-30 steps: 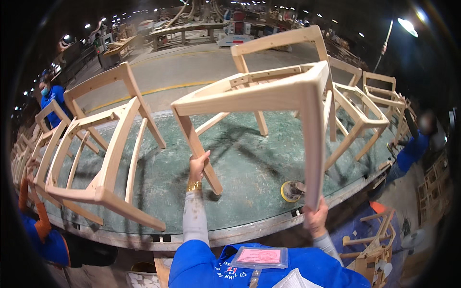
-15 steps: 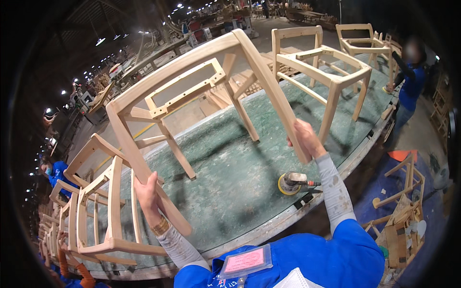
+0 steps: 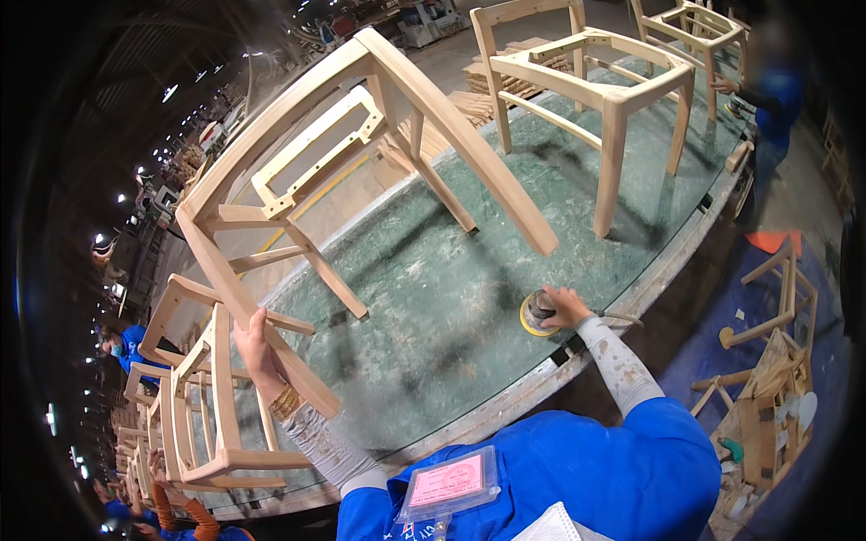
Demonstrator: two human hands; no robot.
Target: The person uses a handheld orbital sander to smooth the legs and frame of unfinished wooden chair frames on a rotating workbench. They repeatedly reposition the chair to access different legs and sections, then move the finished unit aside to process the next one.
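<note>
Left hand [image 3: 255, 347] gripping tilted chair frame [image 3: 361, 171] leg, right hand [image 3: 564, 307] closed over half-hidden sander [image 3: 534, 316]

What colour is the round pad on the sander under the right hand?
Yellow, on the small round sander; head view.

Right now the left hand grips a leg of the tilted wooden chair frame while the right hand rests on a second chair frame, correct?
Not quite. The left hand does grip a leg of the tilted wooden chair frame, but the right hand rests on the round yellow-padded sander on the green table, as the head view shows.
</note>
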